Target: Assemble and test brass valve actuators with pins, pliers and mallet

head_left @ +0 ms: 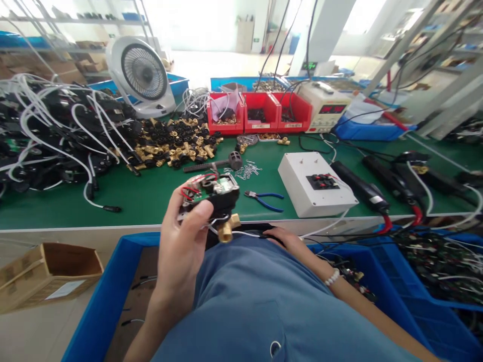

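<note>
My left hand (184, 226) is closed around a black device with an open top (215, 196). A green circuit board, red wires and a metal part show in it, and a brass fitting (225, 231) sticks out below. From it a white cable (245, 234) runs right, just under the table edge, to my right hand (285, 239). The fingers of that hand are curled at the cable's dark end, close to my blue shirt, and partly hide it. Blue-handled cutters (264, 199) lie on the green table (151, 201) beyond the device.
A grey switch box (317, 186) and black electric screwdrivers (360, 186) are on the right. Brass fittings (177, 146) and cabled black units (56, 130) are piled left. Red bins (260, 123), a fan (141, 75) and a power supply (324, 108) stand behind. Blue crates (94, 301) flank me.
</note>
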Available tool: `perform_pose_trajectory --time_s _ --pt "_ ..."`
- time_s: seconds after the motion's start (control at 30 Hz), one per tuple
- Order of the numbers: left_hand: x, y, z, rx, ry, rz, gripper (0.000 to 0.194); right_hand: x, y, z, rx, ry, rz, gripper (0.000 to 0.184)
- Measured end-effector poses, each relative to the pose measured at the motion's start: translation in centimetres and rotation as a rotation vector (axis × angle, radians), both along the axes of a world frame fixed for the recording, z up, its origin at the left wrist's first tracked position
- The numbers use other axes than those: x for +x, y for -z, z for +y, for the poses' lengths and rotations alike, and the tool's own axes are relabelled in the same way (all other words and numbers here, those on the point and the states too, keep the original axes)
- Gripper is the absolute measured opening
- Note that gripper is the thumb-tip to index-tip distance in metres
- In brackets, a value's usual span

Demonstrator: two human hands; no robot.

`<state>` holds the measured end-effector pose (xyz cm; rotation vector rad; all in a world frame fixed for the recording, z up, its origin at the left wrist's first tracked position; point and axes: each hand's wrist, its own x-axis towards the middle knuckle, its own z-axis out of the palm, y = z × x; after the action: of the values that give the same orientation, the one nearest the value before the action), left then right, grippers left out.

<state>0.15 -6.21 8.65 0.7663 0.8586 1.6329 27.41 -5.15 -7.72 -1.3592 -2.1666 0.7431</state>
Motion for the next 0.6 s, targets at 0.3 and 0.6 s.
perform_pose_trajectory --time_s 0.3,0.6 --pt "0.4 -0.5 1.2 -0.337 0.286 -0.333 0.037 3.1 -7.9 -0.8 0.242 0.763 0.666 0.015" --pt "1.4 -0.2 0.5 -0.155 0.304 -0.238 0.035 9.7 -11.4 1.6 -0.007 1.378 1.399 0.045"
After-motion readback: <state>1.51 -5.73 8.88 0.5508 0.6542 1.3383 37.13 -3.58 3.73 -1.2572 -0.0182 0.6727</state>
